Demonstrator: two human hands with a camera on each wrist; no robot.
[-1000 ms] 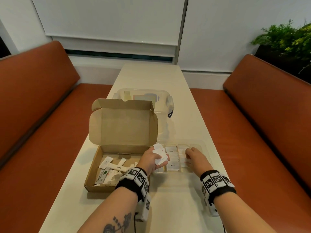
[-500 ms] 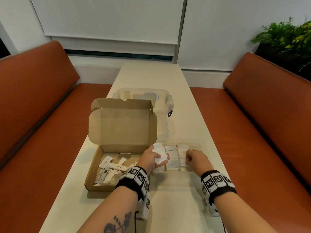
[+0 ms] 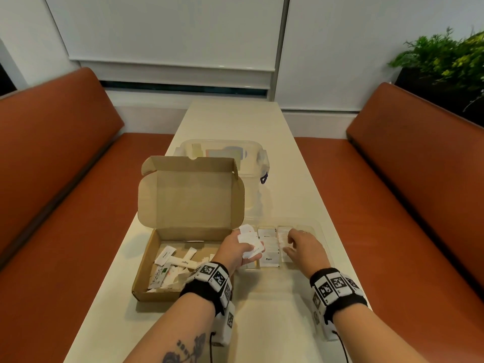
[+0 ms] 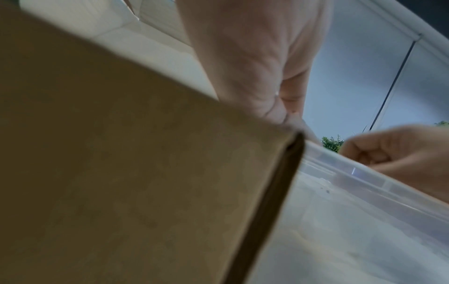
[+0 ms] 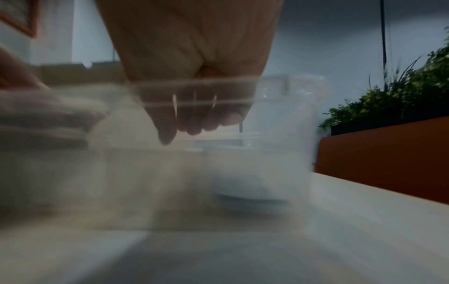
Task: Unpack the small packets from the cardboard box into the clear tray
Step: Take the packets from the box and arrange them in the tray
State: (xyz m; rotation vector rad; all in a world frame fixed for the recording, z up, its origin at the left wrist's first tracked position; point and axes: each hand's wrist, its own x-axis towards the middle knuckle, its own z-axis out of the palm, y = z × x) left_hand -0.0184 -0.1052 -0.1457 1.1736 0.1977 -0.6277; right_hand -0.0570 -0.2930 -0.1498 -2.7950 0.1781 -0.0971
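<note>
An open cardboard box sits on the table with several white packets loose inside; its brown wall fills the left wrist view. To its right lies the clear tray, with packets lined up in its compartments. My left hand hovers at the box's right edge and grips a fan of several white packets. My right hand is inside the tray, fingers bent down onto the packets there. Blur in the right wrist view hides whether the fingers pinch one.
A clear lidded container stands behind the box's raised lid. The narrow cream table runs between two orange benches. A green plant is at the far right.
My right hand has shifted slightly nearer within the tray. My left hand stays in place with the same fan of packets.
</note>
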